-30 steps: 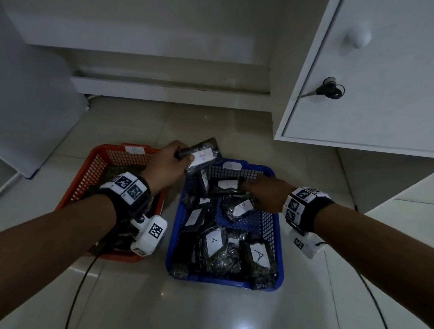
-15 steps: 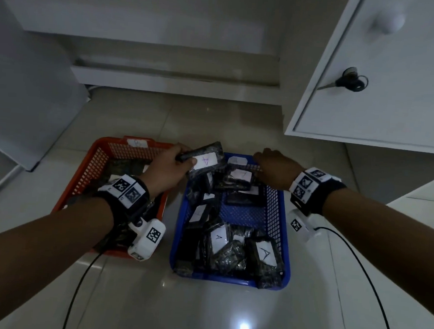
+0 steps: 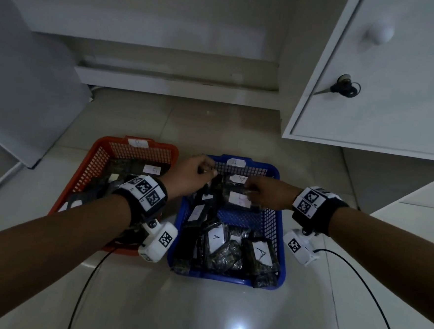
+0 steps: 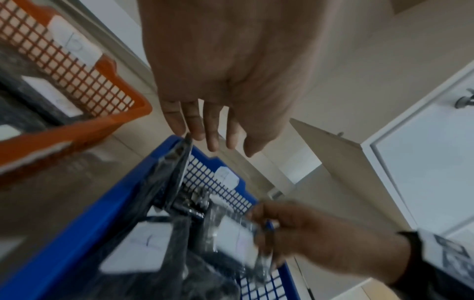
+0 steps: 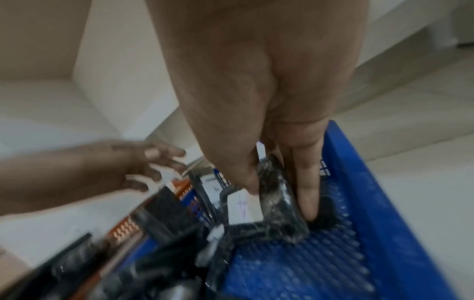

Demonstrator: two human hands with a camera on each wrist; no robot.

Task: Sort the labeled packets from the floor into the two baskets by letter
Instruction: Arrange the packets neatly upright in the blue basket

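Note:
A blue basket [image 3: 215,276] tagged A holds several black packets with white A labels. To its left stands an orange basket [image 3: 89,171] tagged B, with a few packets in it. My left hand [image 3: 207,172] hovers over the blue basket's far left corner, fingers loose and holding nothing. Just under its fingertips a black packet [image 4: 177,162] leans on the basket wall. My right hand [image 3: 250,192] reaches into the far part of the blue basket and pinches a labeled packet [image 5: 279,203] between thumb and fingers.
A white cabinet door [image 3: 369,98] with a key in its lock hangs over the floor at the right. At the left leans a grey-white panel [image 3: 23,86]. A low ledge [image 3: 178,84] runs along the back. Black cables [image 3: 81,296] trail across the glossy tiles.
My left hand has let go of the A packet it held over the blue basket and is now empty. My right hand came back from the far rim and took hold of a packet.

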